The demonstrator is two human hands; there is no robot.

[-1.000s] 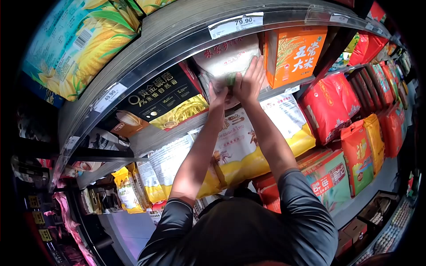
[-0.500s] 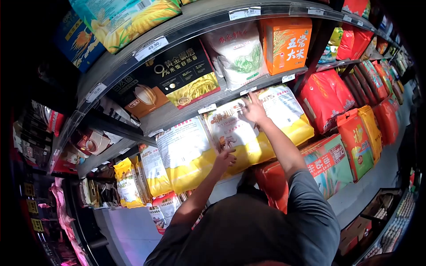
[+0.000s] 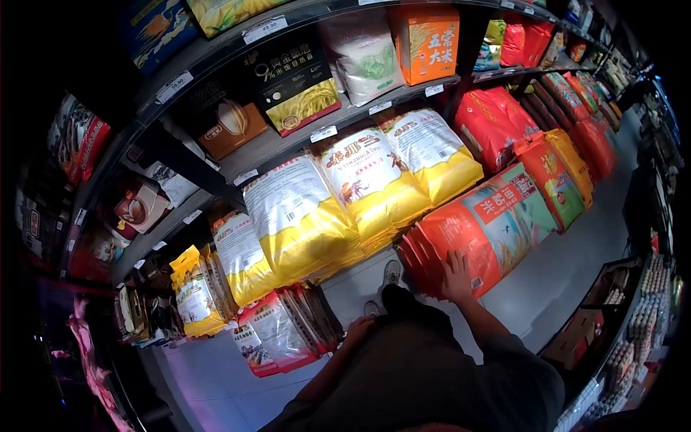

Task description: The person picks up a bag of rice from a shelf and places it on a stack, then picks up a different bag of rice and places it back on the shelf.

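Observation:
My right hand (image 3: 457, 279) lies with its fingers spread on the red end of a large red and green rice bag (image 3: 497, 219). My left hand (image 3: 360, 327) is low beside my dark clothing, its fingers too dim and small to make out. Ahead of my hands, white and yellow rice sacks lie side by side: one with back text (image 3: 299, 209), one with a front print (image 3: 371, 173) and one farther right (image 3: 432, 151). Neither hand touches these sacks.
A shelf above holds a black and gold box (image 3: 299, 86), a white bag (image 3: 367, 65) and an orange box (image 3: 426, 47). Red-and-white packs (image 3: 277, 331) and a yellow pack (image 3: 198, 295) stand at the lower left. Egg trays (image 3: 640, 324) are at the right.
My right hand has left the white and yellow sacks and come down onto the red bag. My left hand has drawn back toward my body. The view has shifted, showing my shoes.

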